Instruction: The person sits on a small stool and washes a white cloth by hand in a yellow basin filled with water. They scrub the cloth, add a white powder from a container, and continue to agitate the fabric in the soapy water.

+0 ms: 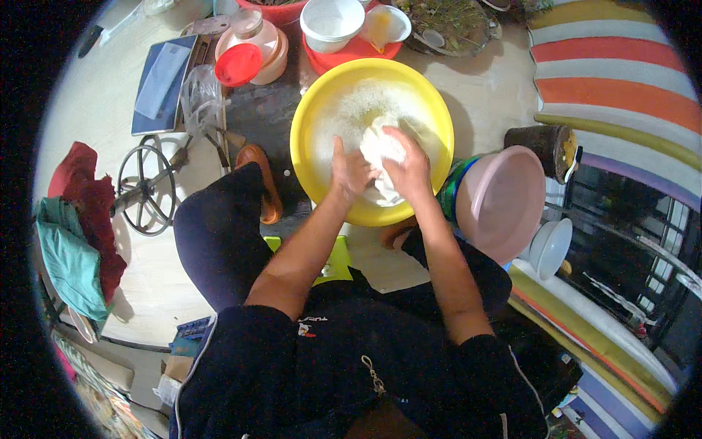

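In front of me is a large yellow basin (300, 139) with cloudy, foamy water in it. A wet, bunched white cloth (382, 146) is inside, toward the basin's right half. My right hand (408, 162) grips this cloth from the right, fingers curled over its top. My left hand (352, 170) is at the cloth's left side with its thumb stretched up and apart. Its fingers reach toward the cloth's lower edge, and their tips are partly hidden there. Both forearms come up over the basin's near rim.
Right of the basin stands a pink tub (504, 197), with a dark pot (537, 150) behind it. White bowls (333, 22) and a red lid (238, 64) lie beyond the basin. At left are a black wheel-shaped frame (146, 185) and red and teal cloths (69, 249).
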Motion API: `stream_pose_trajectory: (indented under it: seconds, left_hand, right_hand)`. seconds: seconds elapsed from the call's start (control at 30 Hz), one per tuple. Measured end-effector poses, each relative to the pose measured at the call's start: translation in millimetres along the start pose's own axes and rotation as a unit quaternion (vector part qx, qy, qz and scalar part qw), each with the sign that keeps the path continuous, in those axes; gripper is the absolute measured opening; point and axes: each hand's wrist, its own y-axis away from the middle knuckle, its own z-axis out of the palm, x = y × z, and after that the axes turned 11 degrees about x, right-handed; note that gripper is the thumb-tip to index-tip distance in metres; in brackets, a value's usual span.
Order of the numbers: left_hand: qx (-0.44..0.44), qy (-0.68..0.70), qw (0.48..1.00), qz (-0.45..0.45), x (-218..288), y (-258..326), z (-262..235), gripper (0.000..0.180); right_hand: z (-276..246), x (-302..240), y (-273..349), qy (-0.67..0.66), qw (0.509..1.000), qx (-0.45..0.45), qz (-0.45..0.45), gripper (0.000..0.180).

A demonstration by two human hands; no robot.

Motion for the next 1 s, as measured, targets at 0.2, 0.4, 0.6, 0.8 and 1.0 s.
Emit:
stream_pose_trajectory:
  seconds: [0.2, 0.4, 0.6, 0.8, 1.0]
  left_hand:
    - [-0.132, -0.035, 0.991, 0.013, 16.7, 15.2, 31.2, 0.051]
    - [-0.059, -0.228, 0.901, 0.365, 10.3, 26.9, 36.4, 0.034]
    - [0.033, 0.043, 0.985, 0.164, 9.0, 15.8, 51.5, 0.028]
    - [0.086, -0.243, 0.894, 0.366, 29.0, 17.5, 54.5, 0.030]
    - [0.032, -0.494, 0.795, 0.351, 19.7, -32.0, 18.9, 0.050]
  right_hand:
    - [-16.7, -74.7, 63.4, 0.088, 0.987, -0.049, -0.128, 0.045]
    - [1.7, -78.3, 46.2, 0.149, 0.985, -0.023, -0.090, 0.053]
    - [13.1, 30.1, 0.5, 0.045, 0.982, 0.129, 0.132, 0.035]
    - [-17.6, 112.8, -8.0, 0.016, 0.958, 0.113, 0.263, 0.038]
    - [23.7, 54.4, -6.0, 0.342, 0.939, -0.039, 0.004, 0.063]
